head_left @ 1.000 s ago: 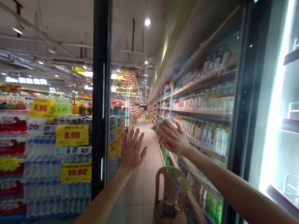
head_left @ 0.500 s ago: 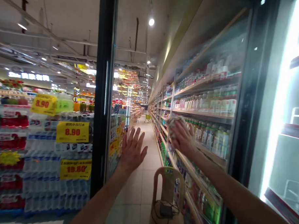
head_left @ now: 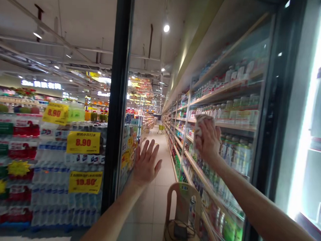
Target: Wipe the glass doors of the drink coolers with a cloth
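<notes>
A glass door (head_left: 150, 35) with a dark frame (head_left: 119, 80) spans the middle of the view. My left hand (head_left: 147, 162) is raised with its palm against the glass, fingers spread, holding nothing. Higher and to the right, my right hand (head_left: 208, 139) presses a crumpled pale cloth (head_left: 202, 120) to the pane. The fingers cover most of the cloth, which shows above and along their left side. Through the glass behind that hand stand rows of bottles (head_left: 231, 151) on shelves.
Beyond the glass is a beige plastic chair (head_left: 184, 191) with a black adapter and cable (head_left: 180, 232) on it. A tiled aisle (head_left: 161, 169) runs away. Stacked bottle packs (head_left: 50, 180) with yellow price signs (head_left: 83, 142) stand left. A lit cooler (head_left: 307, 139) is at right.
My right hand has moved a little right and up over the glass with the cloth. My left hand stays spread on the pane. The whole view has shifted slightly.
</notes>
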A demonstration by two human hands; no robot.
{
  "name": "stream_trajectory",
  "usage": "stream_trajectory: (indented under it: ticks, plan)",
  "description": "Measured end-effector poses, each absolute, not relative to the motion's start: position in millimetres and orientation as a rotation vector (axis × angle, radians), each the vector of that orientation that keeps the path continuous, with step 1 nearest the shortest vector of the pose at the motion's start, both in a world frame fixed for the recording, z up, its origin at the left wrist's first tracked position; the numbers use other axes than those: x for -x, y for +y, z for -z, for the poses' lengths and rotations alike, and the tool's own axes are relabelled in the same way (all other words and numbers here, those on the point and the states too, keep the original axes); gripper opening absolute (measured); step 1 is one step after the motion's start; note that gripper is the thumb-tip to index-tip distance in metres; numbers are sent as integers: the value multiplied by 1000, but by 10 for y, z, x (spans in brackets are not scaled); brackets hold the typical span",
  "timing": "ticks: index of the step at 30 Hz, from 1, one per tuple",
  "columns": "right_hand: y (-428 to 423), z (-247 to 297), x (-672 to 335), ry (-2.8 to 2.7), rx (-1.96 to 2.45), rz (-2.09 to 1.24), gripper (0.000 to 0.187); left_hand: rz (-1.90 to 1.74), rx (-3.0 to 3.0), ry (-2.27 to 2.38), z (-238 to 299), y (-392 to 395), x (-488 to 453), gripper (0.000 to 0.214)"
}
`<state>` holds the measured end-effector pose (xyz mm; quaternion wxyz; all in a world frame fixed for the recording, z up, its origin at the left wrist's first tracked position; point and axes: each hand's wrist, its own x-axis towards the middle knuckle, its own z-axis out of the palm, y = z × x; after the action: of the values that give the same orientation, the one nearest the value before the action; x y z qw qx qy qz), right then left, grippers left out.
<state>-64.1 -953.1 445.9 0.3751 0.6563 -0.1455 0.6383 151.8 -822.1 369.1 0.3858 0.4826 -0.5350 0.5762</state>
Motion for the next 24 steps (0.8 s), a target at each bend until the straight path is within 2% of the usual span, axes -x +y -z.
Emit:
stream_trajectory:
  ticks: [3, 8, 13, 16, 20, 22, 24]
  plan:
    - [-9509, -4473, 634, -416, -1674, -1668, 57, -1467, -1227, -1369, -3696, -8220, -1523, 56]
    - [-9274, -3946, 368, 53, -1913, -1248, 48, -1468, -1205, -1379, -3687, -8211, -1547, 54]
    - [-9205, -3963, 99, -197, -1848, -1591, 66, -1315, -1087, -1397, -3771, -8150, -1305, 57]
    - [-9159, -4015, 47, -100, -1955, -1594, 72, -1161, -926, -1584, -3908, -8163, -1092, 57]
    - [-9198, -4019, 320, 79, -2078, -1564, 74, -1109, -872, -1672, -3990, -8288, -917, 55]
    - [-9316, -4051, 538, -104, -1945, -1688, 71, -1158, -932, -1623, -3953, -8376, -847, 57]
    - [-9459, -4097, 712, -345, -1766, -1747, 67, -1222, -1001, -1549, -3925, -8450, -800, 49]
